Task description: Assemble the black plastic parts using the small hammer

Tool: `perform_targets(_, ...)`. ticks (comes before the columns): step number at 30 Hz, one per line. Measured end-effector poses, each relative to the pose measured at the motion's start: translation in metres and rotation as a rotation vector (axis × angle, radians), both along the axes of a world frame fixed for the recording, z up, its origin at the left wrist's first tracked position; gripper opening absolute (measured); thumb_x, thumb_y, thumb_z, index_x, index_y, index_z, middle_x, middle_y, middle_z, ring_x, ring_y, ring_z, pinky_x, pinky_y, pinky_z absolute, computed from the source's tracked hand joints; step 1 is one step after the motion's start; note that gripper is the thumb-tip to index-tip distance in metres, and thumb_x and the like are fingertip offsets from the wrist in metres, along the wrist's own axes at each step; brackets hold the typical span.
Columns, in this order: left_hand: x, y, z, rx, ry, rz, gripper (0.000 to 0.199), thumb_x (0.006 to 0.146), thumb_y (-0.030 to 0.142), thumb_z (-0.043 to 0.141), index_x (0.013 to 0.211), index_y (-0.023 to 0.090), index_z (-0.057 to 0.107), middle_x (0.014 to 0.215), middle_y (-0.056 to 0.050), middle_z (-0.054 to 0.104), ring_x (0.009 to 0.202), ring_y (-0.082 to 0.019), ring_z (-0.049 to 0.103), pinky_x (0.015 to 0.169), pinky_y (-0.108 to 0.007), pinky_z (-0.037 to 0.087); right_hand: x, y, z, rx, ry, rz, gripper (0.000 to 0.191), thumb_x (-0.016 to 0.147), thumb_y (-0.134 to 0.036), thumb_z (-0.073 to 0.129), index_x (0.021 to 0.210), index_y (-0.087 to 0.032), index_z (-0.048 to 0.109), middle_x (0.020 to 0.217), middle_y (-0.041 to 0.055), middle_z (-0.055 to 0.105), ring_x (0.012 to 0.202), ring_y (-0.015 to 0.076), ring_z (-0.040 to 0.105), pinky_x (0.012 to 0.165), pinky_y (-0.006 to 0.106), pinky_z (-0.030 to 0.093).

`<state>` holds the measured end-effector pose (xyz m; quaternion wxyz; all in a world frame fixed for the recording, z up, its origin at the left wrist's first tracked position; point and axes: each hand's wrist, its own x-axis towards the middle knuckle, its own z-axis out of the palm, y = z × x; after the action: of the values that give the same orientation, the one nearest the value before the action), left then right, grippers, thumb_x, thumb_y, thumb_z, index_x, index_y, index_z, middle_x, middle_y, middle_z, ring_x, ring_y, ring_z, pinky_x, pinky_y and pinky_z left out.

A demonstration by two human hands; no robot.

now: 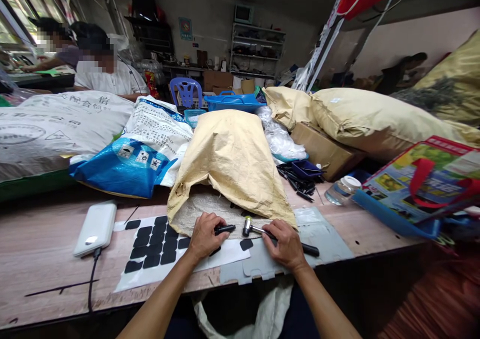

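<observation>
My left hand point(207, 235) is closed around a short black cylindrical piece point(226, 228), whose exact kind I cannot make out. In my right hand point(284, 243) lies a small hammer point(247, 227), gripped near the neck, with its metal head toward the left and its black handle sticking out to the right. Both hands rest at the open mouth of a yellow woven sack point(236, 154). Under and beside my left hand is a white sheet point(228, 256) bearing black rounded-square pads point(151, 260). A grey mat point(326, 234) lies under the right hand.
A white power bank point(96, 226) with a black cable lies left. Blue-and-white point(138, 149) and white point(56, 124) sacks stand behind it. To the right are black parts point(298, 179), a lidded jar point(342, 190), a cardboard box point(324, 149) and a blue tray point(393, 216). People sit at the back left.
</observation>
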<state>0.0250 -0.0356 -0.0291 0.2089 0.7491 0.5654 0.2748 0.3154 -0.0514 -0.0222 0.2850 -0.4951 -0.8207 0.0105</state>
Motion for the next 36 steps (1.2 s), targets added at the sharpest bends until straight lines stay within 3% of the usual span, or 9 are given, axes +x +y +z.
perform_targets(36,-0.0010,0.0017,0.0003,0.011,-0.013,-0.004,0.014,0.078,0.032,0.075,0.089,0.026,0.072,0.092,-0.002,0.070,0.097,-0.025,0.056,0.088,-0.038,0.038,0.0000,0.0001,0.0001,-0.005,-0.018,-0.006,0.014,0.091,-0.027,0.058,0.098,-0.022,0.069,0.087,0.0059,0.062,0.086,0.0214,0.057,0.081,0.034,0.045)
